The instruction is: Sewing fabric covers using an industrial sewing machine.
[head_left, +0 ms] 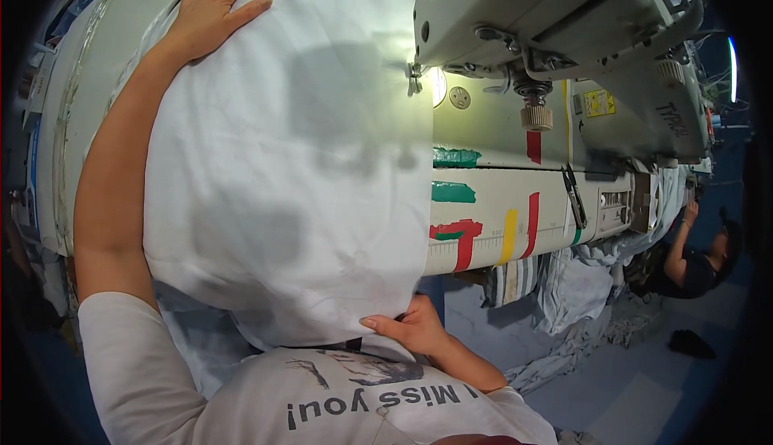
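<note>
A large piece of white fabric (306, 163) covers the sewing table and hangs over its near edge toward my body. My left hand (213, 10) lies flat with spread fingers on the fabric's far left part. Close to my shirt, my right hand (415, 328) pinches the fabric's near right corner, thumb on top and fingers hidden underneath. The fabric's right edge runs in line with the needle and presser foot area (415, 78) of a sewing machine (555, 18). A lamp lights that spot. Whether the presser foot bears on the fabric, I cannot tell.
Coloured tape strips (465, 244) mark the machine bed at right. Black thread snips (573, 195) lie on it. Below the bed hang a striped cloth (511, 281) and heaped pale fabric (572, 284). Another person (696, 260) is at the far right.
</note>
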Tool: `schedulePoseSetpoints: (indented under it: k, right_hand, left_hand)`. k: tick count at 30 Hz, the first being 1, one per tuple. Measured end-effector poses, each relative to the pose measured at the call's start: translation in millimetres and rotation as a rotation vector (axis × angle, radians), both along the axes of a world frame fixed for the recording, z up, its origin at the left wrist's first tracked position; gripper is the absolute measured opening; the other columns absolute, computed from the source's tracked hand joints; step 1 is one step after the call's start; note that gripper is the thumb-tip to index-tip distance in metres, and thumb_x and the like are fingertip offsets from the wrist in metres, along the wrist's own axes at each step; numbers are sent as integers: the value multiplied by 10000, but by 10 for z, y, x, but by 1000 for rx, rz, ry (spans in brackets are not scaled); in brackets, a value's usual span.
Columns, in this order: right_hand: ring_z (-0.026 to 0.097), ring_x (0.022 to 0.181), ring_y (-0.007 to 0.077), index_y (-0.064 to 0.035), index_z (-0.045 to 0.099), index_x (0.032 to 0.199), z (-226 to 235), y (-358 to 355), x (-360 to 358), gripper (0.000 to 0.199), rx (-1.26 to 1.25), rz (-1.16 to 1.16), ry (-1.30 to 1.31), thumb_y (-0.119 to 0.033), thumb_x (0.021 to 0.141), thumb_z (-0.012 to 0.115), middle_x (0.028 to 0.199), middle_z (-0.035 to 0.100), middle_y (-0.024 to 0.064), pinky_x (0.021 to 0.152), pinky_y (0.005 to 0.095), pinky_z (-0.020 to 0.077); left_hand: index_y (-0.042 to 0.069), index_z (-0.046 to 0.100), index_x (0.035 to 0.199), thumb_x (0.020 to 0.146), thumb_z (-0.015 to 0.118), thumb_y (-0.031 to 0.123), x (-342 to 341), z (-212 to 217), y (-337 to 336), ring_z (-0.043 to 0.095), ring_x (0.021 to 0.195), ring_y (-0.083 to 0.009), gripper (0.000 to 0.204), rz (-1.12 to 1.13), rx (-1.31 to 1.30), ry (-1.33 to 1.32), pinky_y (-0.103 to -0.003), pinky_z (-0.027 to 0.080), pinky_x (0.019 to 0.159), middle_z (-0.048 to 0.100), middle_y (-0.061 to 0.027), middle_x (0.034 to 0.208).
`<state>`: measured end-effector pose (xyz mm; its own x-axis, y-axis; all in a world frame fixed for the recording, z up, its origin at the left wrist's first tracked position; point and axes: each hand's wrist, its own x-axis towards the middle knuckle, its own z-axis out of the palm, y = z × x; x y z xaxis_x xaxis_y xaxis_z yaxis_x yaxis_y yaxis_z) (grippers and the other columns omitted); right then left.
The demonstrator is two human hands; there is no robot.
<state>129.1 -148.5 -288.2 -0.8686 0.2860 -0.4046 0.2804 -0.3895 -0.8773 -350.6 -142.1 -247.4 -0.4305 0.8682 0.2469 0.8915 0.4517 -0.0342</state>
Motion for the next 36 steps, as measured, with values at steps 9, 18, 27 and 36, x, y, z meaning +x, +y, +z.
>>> schedulePoseSetpoints:
  k: [9,18,27,36]
  right_hand:
    - [600,868,100,10,663,1001,-19,73,-69,219,-104,-63,-28,-8,786,702,946,678,55,793,253,470]
    - [557,920,99,1,594,1111,-112,-251,-131,324,-346,49,-84,-59,808,692,1015,635,40,828,254,451]
    - [535,1071,155,-5,513,1253,-182,-491,63,475,-313,144,-158,-185,846,678,1171,588,59,920,288,425]
    - [609,984,310,96,474,1189,1769,193,763,419,40,-606,567,-233,932,457,1123,586,208,890,408,481]
  left_hand:
    - [105,224,1456,915,359,567,-204,241,410,86,1418,-287,724,110,-166,-199,-509,89,1115,148,-160,1520]
    - [112,427,1343,884,551,372,-436,305,473,408,1250,-301,542,-54,218,108,-410,309,1037,454,-144,1339]
    - [-11,489,1153,874,579,312,789,112,-2446,515,1036,-419,436,610,120,-64,-452,417,862,545,-261,1115]
    - [95,510,1027,933,440,312,-664,1940,-1132,554,879,-466,247,-47,673,448,-525,442,698,603,-243,936]
